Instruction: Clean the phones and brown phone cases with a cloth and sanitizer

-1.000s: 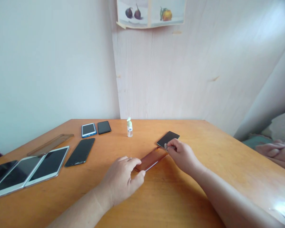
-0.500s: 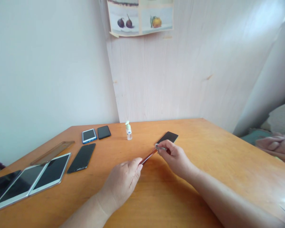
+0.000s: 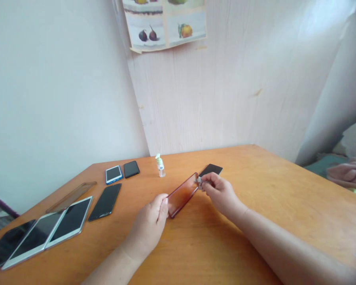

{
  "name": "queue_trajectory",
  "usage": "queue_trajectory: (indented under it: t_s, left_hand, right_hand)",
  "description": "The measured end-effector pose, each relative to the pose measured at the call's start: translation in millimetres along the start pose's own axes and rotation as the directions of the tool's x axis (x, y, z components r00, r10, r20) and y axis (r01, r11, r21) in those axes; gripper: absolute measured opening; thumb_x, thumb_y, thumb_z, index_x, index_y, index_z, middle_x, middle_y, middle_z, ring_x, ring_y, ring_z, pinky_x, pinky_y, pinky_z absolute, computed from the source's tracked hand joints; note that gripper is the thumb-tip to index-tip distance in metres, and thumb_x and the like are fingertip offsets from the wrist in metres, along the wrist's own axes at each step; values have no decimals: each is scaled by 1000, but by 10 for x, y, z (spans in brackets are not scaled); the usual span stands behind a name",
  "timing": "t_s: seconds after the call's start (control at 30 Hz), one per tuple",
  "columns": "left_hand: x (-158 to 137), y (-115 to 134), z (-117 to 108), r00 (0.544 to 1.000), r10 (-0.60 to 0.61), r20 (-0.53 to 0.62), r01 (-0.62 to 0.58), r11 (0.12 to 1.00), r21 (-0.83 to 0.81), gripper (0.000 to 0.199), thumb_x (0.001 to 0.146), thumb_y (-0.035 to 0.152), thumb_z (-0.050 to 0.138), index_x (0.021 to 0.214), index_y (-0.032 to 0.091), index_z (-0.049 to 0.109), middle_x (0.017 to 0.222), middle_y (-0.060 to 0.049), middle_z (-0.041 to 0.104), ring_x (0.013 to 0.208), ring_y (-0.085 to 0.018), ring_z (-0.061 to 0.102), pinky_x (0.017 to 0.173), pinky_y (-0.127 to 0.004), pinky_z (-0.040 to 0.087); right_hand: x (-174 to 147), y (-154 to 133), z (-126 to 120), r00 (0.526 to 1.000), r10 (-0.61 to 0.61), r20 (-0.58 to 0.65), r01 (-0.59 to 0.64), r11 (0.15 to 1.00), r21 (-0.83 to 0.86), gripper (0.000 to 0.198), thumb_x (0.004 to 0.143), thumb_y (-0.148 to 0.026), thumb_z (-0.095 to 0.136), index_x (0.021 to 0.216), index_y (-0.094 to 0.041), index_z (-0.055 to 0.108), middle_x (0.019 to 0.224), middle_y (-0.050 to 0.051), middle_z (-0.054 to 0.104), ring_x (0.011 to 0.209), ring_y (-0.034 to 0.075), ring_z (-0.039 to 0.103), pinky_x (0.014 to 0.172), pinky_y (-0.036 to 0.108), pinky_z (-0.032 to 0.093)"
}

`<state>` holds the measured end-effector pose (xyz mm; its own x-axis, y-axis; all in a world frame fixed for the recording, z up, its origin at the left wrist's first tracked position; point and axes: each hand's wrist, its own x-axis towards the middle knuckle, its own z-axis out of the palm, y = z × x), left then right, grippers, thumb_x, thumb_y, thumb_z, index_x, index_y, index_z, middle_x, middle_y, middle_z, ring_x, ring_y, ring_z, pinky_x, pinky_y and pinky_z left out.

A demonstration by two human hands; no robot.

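A reddish see-through phone case (image 3: 182, 196) is tilted above the table, its broad side facing me. My left hand (image 3: 151, 215) is closed on its near left end, thumb on top. My right hand (image 3: 221, 192) pinches a small crumpled grey-white cloth or tissue (image 3: 199, 182) against the far right edge of the case. Just behind my right hand lies a dark phone (image 3: 213, 169), partly covered by the fingers.
On the wooden table (image 3: 255, 245), a small pump bottle (image 3: 160, 166) stands behind the case. To the left lie a blue-cased phone (image 3: 113, 174), black phones (image 3: 131, 169) (image 3: 105, 202), white tablets (image 3: 69, 221) and a clear brownish case (image 3: 72, 196). Bedding (image 3: 348, 174) is at right.
The phone case has turned from edge-on to showing its broad face. Both hands stay on it, the right one still with the cloth or tissue. The camera view has tilted slightly.
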<state>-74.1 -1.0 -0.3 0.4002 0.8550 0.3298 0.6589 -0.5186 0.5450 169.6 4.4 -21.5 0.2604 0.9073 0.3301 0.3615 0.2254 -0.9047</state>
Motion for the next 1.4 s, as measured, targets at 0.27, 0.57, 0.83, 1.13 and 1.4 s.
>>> queue_trajectory:
  t_s: [0.27,0.57,0.83,1.13,1.4]
  left_hand:
    - [98,-204,76,971,-238,-22,218,921,-323,35,95,45,40,96,19,62,68,-3,69,63,-19,64,61,-28,46]
    - [104,-167,83,954,-300,25,282,862,-422,31,92,43,48,101,17,61,77,-4,70,63,-16,61,58,-26,43]
    - [125,-128,58,929,-365,51,336,781,-527,27,89,34,52,107,15,58,91,-7,71,65,-14,59,54,-23,41]
    - [131,-119,56,941,-338,34,285,731,-620,23,88,31,53,103,15,58,93,-9,71,66,-13,59,58,-24,44]
    - [116,-76,37,955,-289,69,260,700,-665,23,87,29,53,105,15,56,94,-8,70,66,-13,60,60,-26,46]
  right_hand:
    - [-70,-18,-16,979,44,200,14,961,-277,12,79,-24,51,82,-22,63,66,-2,65,60,14,55,55,24,36]
    - [-169,-164,-55,947,60,315,150,784,-602,14,84,-25,49,77,-23,61,72,2,66,63,15,55,56,26,29]
    - [-399,-355,-5,774,-35,632,375,830,-413,13,80,-21,54,83,-24,66,83,1,70,71,14,59,61,24,33]
    - [-341,-341,-56,782,22,623,272,887,-373,13,84,-26,55,82,-24,67,71,-2,68,61,12,56,54,23,33]
    - [-202,-276,-27,942,44,334,38,971,-235,29,90,-42,53,72,-20,57,61,-4,50,57,11,44,54,25,31]
